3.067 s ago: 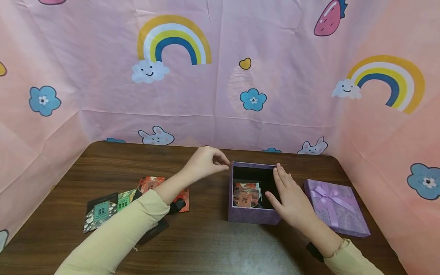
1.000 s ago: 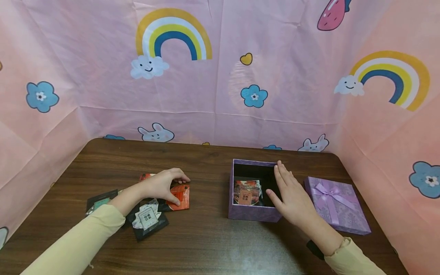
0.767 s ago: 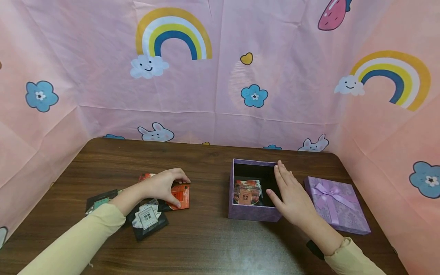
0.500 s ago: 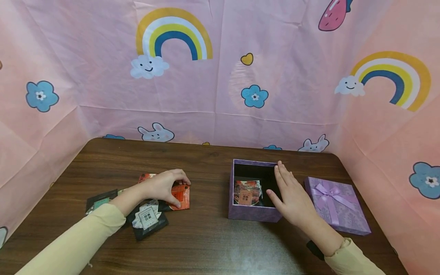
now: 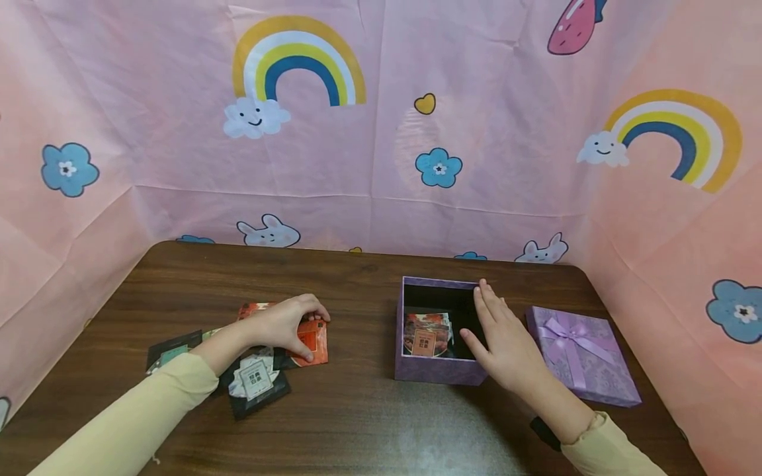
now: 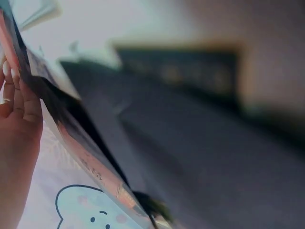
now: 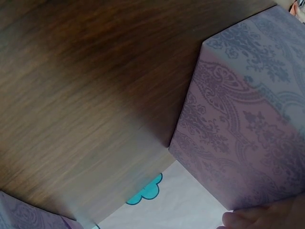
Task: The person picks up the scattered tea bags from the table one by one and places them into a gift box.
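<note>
My left hand (image 5: 280, 325) curls over an orange tea sachet (image 5: 318, 340) on the left half of the table, thumb and fingertips at its edges. In the left wrist view its fingers (image 6: 19, 93) meet a reddish packet edge, partly cut off, and dark sachets fill the foreground, blurred. Straight fingers of my right hand (image 5: 508, 347) rest along the right rim of an uncovered purple box (image 5: 437, 371). Inside the box stands a reddish-brown tea sachet (image 5: 426, 337), with a pale edge behind it. The right wrist view shows the box's patterned outer wall (image 7: 228, 124).
Around my left hand lie a black sachet with a white label (image 5: 257, 382), a dark one with a green label (image 5: 172, 354) and a red one (image 5: 251, 309), partly covered. Right of the box is its purple lid (image 5: 595, 380) with a ribbon bow. Printed cloth (image 5: 333, 158) hangs behind the table.
Since about three seconds ago my left hand has gone from beside the box's left rim to the orange sachet. It stays there in the later frames. My right hand keeps its place.
</note>
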### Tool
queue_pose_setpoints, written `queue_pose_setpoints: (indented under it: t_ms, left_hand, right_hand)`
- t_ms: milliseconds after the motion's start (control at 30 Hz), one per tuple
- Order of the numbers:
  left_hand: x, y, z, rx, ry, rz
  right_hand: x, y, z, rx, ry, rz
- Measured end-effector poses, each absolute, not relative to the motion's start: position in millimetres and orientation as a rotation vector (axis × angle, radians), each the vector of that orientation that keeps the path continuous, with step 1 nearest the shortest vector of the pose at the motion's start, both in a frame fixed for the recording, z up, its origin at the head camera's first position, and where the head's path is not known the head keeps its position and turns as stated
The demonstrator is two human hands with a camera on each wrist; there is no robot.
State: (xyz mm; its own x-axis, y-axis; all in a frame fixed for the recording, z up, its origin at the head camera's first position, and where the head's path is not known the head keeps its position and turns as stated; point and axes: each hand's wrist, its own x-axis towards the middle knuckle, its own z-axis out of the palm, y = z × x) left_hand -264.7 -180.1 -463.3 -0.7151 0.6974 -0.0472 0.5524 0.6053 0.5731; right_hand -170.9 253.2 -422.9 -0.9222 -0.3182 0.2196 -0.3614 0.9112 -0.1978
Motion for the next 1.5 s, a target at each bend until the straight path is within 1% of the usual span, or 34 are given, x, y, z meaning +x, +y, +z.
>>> queue_pose_setpoints:
  t_ms: [167, 400, 633, 900, 1500]
  left_hand:
    - [-265.9, -179.3, -462.8, 1.030, 2.581, 0.774]
    - [-273.8, -180.8, -464.9, 1.043, 2.604, 0.881]
    - [-283.2, -183.5, -465.2, 0.887, 2.587, 1.051]
    - [-284.5, -186.4, -456.6, 0.792, 2.571, 1.118]
    - [-280.3, -187.8, -421.9, 0.653, 2.671, 1.164]
  right_hand:
    - [-170.6, 252.4, -422.7, 0.518, -2.891, 0.361]
    - [-171.2, 252.5, -422.4, 0.513, -2.889, 0.358]
    - [-170.3, 253.3, -422.9, 0.511, -2.887, 0.353]
    - [-170.9, 253.3, -422.8, 0.513, -2.892, 0.347]
    - [-168.5, 250.9, -420.8, 0.513, -2.891, 0.343]
